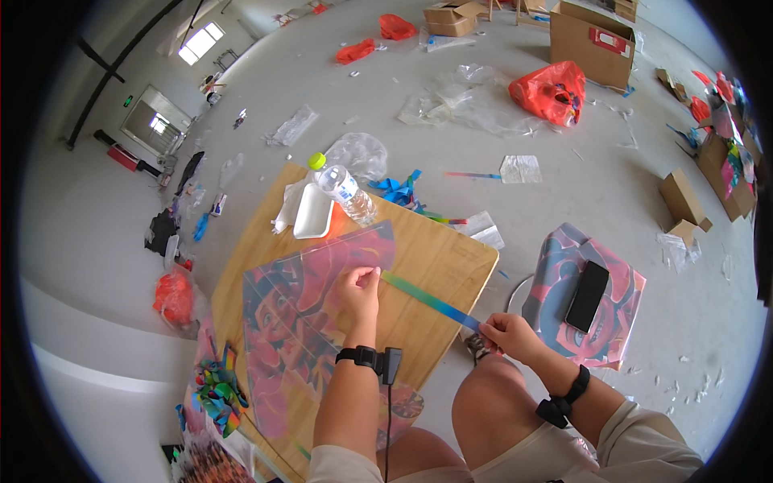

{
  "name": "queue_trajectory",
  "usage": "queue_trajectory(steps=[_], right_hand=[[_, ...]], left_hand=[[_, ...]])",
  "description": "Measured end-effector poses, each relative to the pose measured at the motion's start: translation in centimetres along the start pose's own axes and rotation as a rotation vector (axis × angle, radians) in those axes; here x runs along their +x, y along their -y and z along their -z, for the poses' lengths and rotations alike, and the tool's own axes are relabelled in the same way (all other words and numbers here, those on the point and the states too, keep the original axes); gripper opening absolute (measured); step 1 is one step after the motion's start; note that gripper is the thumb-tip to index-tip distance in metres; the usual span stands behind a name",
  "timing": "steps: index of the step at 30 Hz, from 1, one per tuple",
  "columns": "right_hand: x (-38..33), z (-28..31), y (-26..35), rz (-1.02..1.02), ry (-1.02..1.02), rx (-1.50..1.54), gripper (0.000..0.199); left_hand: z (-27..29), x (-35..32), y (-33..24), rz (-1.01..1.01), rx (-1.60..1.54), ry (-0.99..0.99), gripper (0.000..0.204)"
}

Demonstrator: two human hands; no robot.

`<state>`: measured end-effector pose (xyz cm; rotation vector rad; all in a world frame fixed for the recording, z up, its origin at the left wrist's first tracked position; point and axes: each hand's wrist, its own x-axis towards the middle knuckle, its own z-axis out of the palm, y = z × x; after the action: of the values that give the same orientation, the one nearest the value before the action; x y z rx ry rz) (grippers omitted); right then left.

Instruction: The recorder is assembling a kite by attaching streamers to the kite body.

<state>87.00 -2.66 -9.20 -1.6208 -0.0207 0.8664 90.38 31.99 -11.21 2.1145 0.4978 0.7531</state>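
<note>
A narrow ribbon strip point(431, 300), shading from green to blue, is stretched between my two hands above the wooden table. My left hand point(360, 291) pinches its green end over a see-through printed sheet point(298, 322) that lies on the tabletop point(427, 241). Its blue end is between the fingers of my right hand point(512, 335), beyond the table's right edge and close to my knee. Each wrist wears a black strap with a small box on it.
A water bottle point(346, 189) with a yellow-green cap stands beside a white tray point(313, 212) at the table's far side. To the right, a black phone point(588, 296) rests on a printed, covered stool point(555, 258). Plastic bags, cardboard boxes point(592, 48) and scraps litter the floor.
</note>
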Motion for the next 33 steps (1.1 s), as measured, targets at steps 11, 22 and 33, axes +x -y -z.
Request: queue_trajectory(steps=[11, 22, 33], right_hand=[[0.1, -0.1, -0.1, -0.01, 0.019, 0.009, 0.03], [0.3, 0.0, -0.2, -0.003, 0.027, 0.012, 0.03], [-0.6, 0.7, 0.6, -0.05, 0.013, -0.104, 0.038]], left_hand=[[0.0, 0.0, 0.1, 0.0, 0.097, -0.016, 0.016], [-0.2, 0.0, -0.2, 0.01, 0.13, -0.018, 0.018], [-0.6, 0.8, 0.1, 0.171, 0.241, -0.012, 0.025]])
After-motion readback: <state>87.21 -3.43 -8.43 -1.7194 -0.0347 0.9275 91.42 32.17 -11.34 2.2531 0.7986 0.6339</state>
